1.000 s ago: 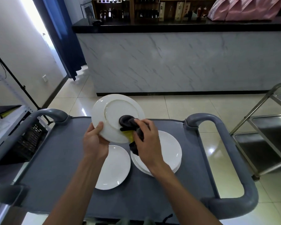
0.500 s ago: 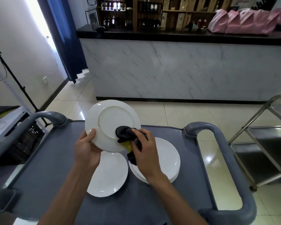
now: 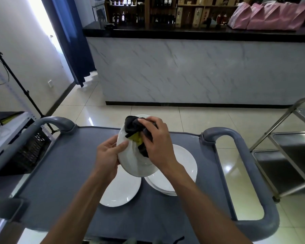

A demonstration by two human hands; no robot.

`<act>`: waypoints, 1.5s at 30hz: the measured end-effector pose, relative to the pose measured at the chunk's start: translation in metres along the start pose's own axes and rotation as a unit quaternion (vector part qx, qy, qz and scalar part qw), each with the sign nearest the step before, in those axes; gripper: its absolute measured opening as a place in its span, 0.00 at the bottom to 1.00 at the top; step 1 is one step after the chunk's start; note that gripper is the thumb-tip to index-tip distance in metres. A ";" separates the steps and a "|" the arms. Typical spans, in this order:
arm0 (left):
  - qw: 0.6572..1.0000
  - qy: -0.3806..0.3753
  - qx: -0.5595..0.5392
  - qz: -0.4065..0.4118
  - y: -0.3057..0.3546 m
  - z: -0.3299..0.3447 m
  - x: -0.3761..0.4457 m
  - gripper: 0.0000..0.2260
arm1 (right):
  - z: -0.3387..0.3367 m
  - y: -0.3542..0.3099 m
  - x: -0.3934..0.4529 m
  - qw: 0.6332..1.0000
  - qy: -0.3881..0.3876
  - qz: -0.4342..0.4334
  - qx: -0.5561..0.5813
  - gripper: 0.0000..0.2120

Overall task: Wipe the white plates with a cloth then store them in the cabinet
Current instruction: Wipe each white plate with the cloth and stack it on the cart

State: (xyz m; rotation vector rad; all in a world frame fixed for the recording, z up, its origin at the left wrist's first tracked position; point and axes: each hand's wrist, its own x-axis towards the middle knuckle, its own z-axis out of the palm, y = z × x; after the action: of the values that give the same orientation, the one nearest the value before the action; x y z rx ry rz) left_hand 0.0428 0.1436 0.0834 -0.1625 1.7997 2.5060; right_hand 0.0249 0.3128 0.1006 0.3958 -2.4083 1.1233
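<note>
Marble-fronted counter (image 3: 201, 71) fills the far side of my view, with dark shelves of bottles (image 3: 148, 13) behind it and pink bags (image 3: 271, 14) sitting on its black top. A blue curtain (image 3: 70, 41) hangs at the left by a bright doorway, and a steel trolley (image 3: 289, 147) stands at the right edge on the tiled floor.

Close in front of me is a grey cart (image 3: 60, 173) with rounded handles at both ends. My left hand (image 3: 107, 155) holds the raised plate (image 3: 130, 155) by its left rim, thumb on the near face and fingers curled behind, so the plate is tilted up off the cart. My right hand (image 3: 157, 143) grips a bunched dark cloth (image 3: 134, 127) with a yellow patch showing, and presses it against the upper part of that plate.

Below the raised plate, a single white plate (image 3: 120, 191) lies flat on the cart under my left forearm. Just beside it to the right sits a stack of white plates (image 3: 181, 166), partly hidden by my right wrist. I cannot tell how many are in the stack.
</note>
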 end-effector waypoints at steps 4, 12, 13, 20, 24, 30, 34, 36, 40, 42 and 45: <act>1.000 -0.015 -0.003 -0.002 0.002 -0.005 0.000 0.17 | -0.003 -0.008 0.001 0.999 -0.019 -0.027 -0.028 0.18; 1.000 -0.010 -0.016 0.002 -0.001 -0.013 -0.004 0.18 | -0.005 0.007 0.012 0.998 -0.025 0.045 0.024 0.18; 1.000 -0.005 -0.023 0.001 -0.002 -0.015 -0.005 0.18 | -0.007 0.013 0.013 0.997 -0.021 0.066 0.034 0.18; 0.999 0.025 -0.019 0.018 -0.004 -0.020 0.002 0.16 | -0.012 0.044 -0.006 0.982 -0.030 0.174 0.061 0.19; 0.999 0.035 0.014 0.036 -0.004 -0.016 0.008 0.11 | -0.022 0.053 -0.017 0.981 -0.009 0.187 0.051 0.18; 0.973 0.016 0.167 0.156 0.003 0.006 0.017 0.13 | -0.057 0.058 -0.029 0.979 0.044 0.191 0.049 0.16; 0.914 -0.024 0.327 0.240 -0.001 0.024 0.023 0.09 | -0.080 0.060 -0.039 0.976 0.082 0.195 0.039 0.16; 0.875 -0.053 0.390 0.282 -0.008 0.034 0.024 0.09 | -0.089 0.061 -0.044 0.975 0.102 0.195 0.027 0.16; 0.777 -0.107 0.482 0.390 -0.028 0.052 0.025 0.09 | -0.104 0.066 -0.057 0.976 0.110 0.189 -0.003 0.17; 0.751 -0.124 0.508 0.403 -0.041 0.058 0.026 0.08 | -0.110 0.068 -0.064 0.973 0.116 0.198 -0.015 0.17; 0.707 -0.145 0.540 0.433 -0.055 0.063 0.023 0.09 | -0.116 0.072 -0.073 0.969 0.119 0.213 -0.025 0.17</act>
State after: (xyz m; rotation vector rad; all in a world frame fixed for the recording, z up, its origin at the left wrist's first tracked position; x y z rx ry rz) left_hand 0.0220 0.2208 0.0494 1.2744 3.1927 1.0216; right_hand 0.0888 0.4528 0.0823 -0.2765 -2.3561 1.2002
